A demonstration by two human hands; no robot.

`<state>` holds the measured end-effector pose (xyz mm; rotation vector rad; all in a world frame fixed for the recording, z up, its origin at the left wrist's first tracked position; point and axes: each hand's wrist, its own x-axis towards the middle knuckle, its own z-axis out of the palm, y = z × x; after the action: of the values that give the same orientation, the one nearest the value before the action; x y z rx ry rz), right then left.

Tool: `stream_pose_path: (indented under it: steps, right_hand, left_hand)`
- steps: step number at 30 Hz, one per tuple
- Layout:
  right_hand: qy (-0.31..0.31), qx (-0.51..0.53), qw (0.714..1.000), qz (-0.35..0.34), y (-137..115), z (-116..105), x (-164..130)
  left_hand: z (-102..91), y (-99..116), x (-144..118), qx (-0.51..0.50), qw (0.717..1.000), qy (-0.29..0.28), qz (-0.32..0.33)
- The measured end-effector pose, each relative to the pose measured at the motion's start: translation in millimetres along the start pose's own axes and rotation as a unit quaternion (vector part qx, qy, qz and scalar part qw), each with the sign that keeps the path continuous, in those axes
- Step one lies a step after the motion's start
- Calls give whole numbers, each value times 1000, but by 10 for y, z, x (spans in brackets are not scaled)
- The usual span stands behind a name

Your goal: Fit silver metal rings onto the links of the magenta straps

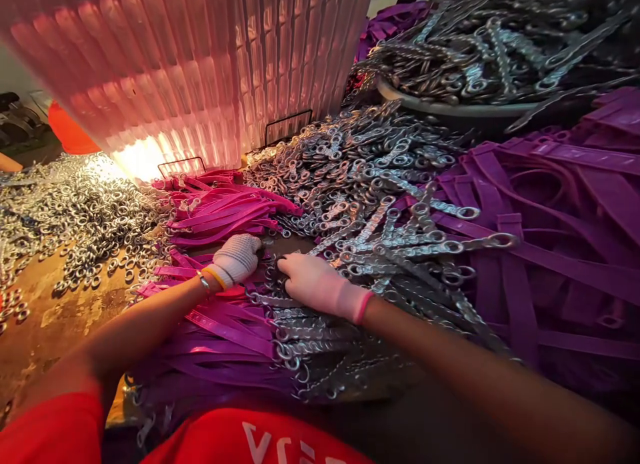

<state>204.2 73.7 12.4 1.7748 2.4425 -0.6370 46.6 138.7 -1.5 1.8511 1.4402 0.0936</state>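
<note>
My left hand, in a white knit glove with dark fingertips, is closed above the pink straps. What it may hold is hidden by the fingers. Just to its right, my right hand wears a pale glove with a pink cuff. Its fingers are curled down at the edge of a row of flat metal chains with ring ends; whatever lies in them cannot be made out. Purple-pink straps lie side by side below my left hand, meeting the chains' ring ends.
Loose ringed chains are heaped behind my hands, and a heaped basin stands at back right. Purple straps pile up on the right. A ribbed translucent panel rises behind. Metal rings cover the wooden table at left.
</note>
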Motion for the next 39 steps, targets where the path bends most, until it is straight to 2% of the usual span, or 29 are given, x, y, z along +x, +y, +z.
stream_pose_path:
  steps: [7,12,15,18,21,23,25,27,32,36,37,39]
  right_hand:
    - [17,4,999,-35,78,148,-108]
    - [52,2,998,-31,53,149,-141]
    - [96,-20,995,-15,23,91,-185]
    - [113,-7,994,6,-31,13,-198]
    - [122,58,991,4,-158,-61,-178]
    - [125,95,987,-15,-285,-101,-164]
    - [116,101,988,-24,-425,-131,-165]
    - [95,69,993,-16,-553,-151,-183]
    - [56,-39,998,10,-752,-138,-274]
    - [58,-84,995,13,-800,-76,-337]
    - [61,-93,994,12,-799,-62,-343]
    - [67,-106,992,3,-782,-38,-341]
  left_hand:
    - [247,102,3,167,986,-4,3]
    - [223,76,-1,189,981,-22,39]
    - [70,-10,-67,157,985,-13,67]
    - [-171,-157,-246,103,991,6,83]
    - [-375,-305,-506,-88,994,-19,56]
    - [-423,-367,-673,-255,966,-39,22]
    - [-396,-393,-804,-345,937,-43,5]
    - [-330,-394,-893,-354,934,-42,12]
    - [-217,-367,-963,-299,952,-65,16]
    - [-216,-334,-955,-213,975,-15,63]
    - [-216,-327,-959,-208,975,-15,72]
    - [-204,-326,-975,-243,967,-47,63]
